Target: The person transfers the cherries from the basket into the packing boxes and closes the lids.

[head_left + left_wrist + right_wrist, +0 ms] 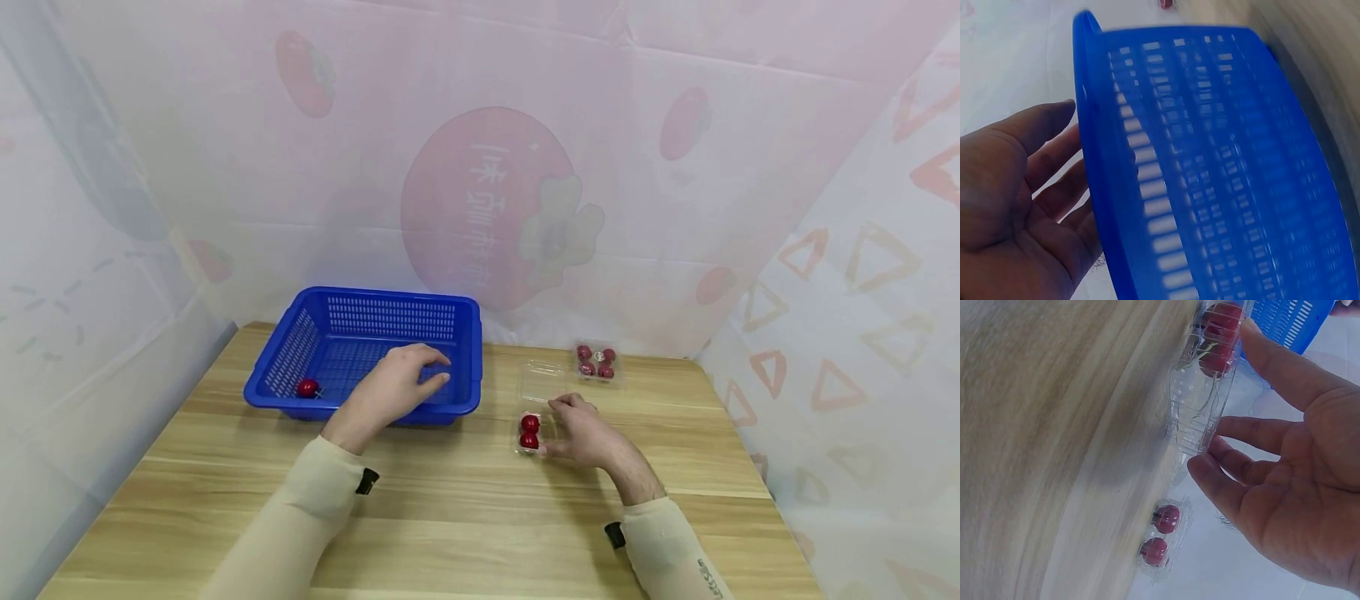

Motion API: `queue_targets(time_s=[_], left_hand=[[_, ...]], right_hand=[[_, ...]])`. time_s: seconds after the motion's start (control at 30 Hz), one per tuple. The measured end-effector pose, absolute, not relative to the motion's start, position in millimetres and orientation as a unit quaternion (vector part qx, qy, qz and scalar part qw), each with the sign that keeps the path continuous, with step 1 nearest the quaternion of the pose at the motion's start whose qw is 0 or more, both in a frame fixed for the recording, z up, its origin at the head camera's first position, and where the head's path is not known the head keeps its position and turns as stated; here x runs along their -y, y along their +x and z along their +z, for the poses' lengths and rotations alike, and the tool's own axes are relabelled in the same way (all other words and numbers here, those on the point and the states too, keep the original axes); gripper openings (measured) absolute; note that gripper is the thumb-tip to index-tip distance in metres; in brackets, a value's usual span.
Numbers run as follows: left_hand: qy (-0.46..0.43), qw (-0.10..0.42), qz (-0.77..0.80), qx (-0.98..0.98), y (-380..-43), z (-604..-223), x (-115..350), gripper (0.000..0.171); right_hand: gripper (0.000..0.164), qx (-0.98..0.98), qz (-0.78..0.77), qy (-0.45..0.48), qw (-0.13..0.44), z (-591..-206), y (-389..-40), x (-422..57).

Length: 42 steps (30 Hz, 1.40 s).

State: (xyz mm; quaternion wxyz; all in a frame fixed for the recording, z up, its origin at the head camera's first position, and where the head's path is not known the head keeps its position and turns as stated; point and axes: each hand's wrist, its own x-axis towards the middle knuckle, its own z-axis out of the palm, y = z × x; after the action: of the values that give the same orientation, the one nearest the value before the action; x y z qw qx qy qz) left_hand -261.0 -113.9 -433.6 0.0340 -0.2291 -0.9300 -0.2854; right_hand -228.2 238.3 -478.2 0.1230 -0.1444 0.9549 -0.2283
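My left hand (397, 379) hovers above the front right part of a blue plastic basket (367, 292), its fingers loosely bent around nothing. In the left wrist view the basket's rim (1088, 119) hides its fingertips. One red cherry (307, 387) with a stem lies in the basket's front left corner. With its thumb and fingers, my right hand (588, 433) holds the right side of a small clear plastic box (1194, 428). Two cherries (1216, 359) with green stems sit at one side of that box. Its clear lid (543, 381) lies folded back behind it.
Near the wall at the back right stands a second clear box (598, 375) with several cherries in it. A wooden table (465, 517) carries everything. Printed cloth walls (337, 183) rise along its back and sides.
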Motion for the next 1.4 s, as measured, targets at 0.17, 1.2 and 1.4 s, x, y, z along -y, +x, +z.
queue_targets(time_s=[0.17,1.2,1.4], left_hand=[[-0.209,0.028,-0.284,0.935,-262,-434,135,0.031],[-0.089,-0.034,-0.225,0.97,-270,-436,248,0.058],[-0.061,-0.072,-0.195,0.976,-293,-462,271,0.071]], right_hand=[[0.092,-0.955,-0.227,-0.145,0.121,-479,-228,-239],[0.089,-0.957,-0.221,-0.149,0.112,-481,-229,-240],[0.089,-0.957,-0.222,-0.15,0.114,-481,-229,-240]])
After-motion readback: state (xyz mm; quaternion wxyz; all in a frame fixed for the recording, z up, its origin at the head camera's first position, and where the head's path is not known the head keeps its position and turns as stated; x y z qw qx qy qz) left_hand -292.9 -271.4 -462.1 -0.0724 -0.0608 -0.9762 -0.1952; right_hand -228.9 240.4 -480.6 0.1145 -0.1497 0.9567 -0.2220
